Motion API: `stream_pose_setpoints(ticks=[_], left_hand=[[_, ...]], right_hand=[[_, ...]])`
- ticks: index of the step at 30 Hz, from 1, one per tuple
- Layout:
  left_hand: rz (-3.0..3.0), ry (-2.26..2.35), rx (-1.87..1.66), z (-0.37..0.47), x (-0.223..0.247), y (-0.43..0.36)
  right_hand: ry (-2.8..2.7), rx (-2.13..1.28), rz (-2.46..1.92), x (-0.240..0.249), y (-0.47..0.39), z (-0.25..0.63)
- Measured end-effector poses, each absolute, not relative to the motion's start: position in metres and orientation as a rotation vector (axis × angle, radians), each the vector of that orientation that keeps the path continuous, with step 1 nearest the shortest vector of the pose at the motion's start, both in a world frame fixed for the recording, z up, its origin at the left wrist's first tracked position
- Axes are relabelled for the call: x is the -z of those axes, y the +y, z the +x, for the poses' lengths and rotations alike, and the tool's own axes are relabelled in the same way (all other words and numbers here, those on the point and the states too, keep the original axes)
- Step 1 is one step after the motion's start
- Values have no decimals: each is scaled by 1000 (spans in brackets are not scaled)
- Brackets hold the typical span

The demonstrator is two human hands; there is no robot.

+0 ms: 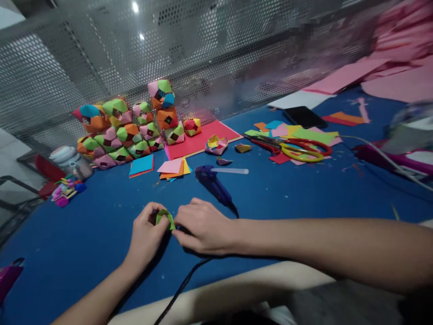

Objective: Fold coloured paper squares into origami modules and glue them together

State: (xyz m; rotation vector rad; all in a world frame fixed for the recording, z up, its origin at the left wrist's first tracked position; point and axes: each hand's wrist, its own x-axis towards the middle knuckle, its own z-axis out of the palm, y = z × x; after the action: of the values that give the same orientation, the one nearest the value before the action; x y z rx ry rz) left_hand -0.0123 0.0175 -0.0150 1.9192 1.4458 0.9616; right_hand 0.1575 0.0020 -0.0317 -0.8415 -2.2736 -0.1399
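Note:
Near the front of the blue table, my left hand is closed round a small folded green paper piece, its thumb pressed on the paper. My right hand is beside it, fingers bent together, with fingertips at the right edge of the same piece. Whether the right fingers pinch the paper is hard to see. Just behind my right hand lies a blue glue gun with a clear glue stick sticking out of it. Small stacks of coloured paper lie further back.
Stacked folded paper balls stand at the back left by a metal mesh. Scissors, paper sheets and a black phone lie at the right. A jar stands at the left. A black cord crosses the front edge.

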Motion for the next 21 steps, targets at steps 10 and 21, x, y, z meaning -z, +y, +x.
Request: stream_pose_setpoints(ticks=[10, 21], left_hand=[[1778, 1472, -890, -17, 17, 33], [1765, 1453, -778, -20, 21, 40]], right_hand=[[-2494, 463, -31, 8, -15, 188], [-2474, 742, -755, 25, 18, 314]])
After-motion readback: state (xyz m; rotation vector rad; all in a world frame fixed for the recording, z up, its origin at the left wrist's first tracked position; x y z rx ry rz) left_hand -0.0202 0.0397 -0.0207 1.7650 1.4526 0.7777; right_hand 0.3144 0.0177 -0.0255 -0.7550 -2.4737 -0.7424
